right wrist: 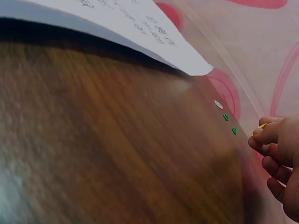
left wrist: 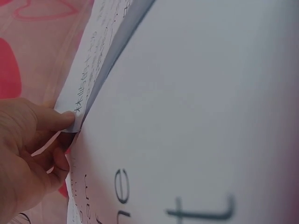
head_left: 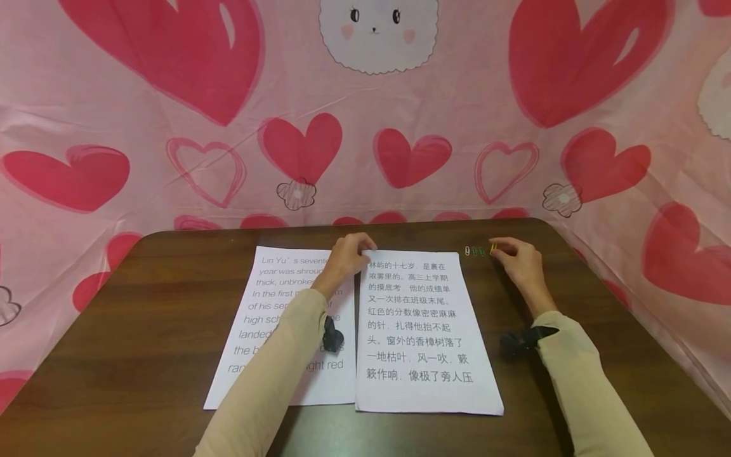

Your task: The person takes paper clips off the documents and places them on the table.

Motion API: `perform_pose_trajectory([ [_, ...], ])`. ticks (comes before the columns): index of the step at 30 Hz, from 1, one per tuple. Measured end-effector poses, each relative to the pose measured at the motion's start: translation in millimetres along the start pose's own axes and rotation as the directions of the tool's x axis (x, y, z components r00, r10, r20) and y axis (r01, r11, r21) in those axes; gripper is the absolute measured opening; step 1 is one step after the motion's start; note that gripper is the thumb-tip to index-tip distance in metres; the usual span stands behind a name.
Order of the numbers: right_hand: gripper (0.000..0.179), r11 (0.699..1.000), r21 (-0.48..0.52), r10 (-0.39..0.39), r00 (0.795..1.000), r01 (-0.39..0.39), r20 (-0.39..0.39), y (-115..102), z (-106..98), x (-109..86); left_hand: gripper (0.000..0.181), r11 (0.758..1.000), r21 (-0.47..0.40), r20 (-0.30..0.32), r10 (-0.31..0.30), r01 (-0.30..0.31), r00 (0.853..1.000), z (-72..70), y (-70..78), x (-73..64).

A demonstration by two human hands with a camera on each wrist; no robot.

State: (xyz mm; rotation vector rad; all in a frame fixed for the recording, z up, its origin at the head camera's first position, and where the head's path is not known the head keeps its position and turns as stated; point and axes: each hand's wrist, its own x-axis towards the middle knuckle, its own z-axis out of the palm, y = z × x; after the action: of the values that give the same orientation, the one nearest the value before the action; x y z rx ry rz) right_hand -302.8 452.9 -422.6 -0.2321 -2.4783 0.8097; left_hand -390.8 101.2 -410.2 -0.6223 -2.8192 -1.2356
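Two sheets of printed paper lie side by side: the left sheet in English, the right sheet in Chinese. At the Chinese paper's top left corner, my left hand pinches the edge between thumb and fingers. The left wrist view shows that corner slightly raised. My right hand pinches a yellow paper clip between thumb and fingertips, right of the papers. Beside it lie a white paper clip and two green paper clips. My left forearm hides part of the English text.
Both papers rest on a dark brown wooden table. A pink cloth with hearts hangs behind the table's far edge. Black wrist straps show on both arms, the left one above the English sheet.
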Motion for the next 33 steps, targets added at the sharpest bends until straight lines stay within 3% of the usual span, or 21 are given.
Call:
perform_pose_trajectory([
  [21, 0.024, 0.997, -0.078, -0.006, 0.997, 0.012, 0.077, 7, 1, 6.1, 0.022, 1.000, 0.002, 0.003, 0.016, -0.016, 1.000, -0.2, 0.8, -0.8],
  [33, 0.027, 0.988, -0.151, 0.052, 0.994, -0.037, 0.096, 10, 4, 10.3, 0.022, 1.000, 0.004, 0.005, 0.012, -0.012, 1.000, 0.3, -0.7, -0.1],
])
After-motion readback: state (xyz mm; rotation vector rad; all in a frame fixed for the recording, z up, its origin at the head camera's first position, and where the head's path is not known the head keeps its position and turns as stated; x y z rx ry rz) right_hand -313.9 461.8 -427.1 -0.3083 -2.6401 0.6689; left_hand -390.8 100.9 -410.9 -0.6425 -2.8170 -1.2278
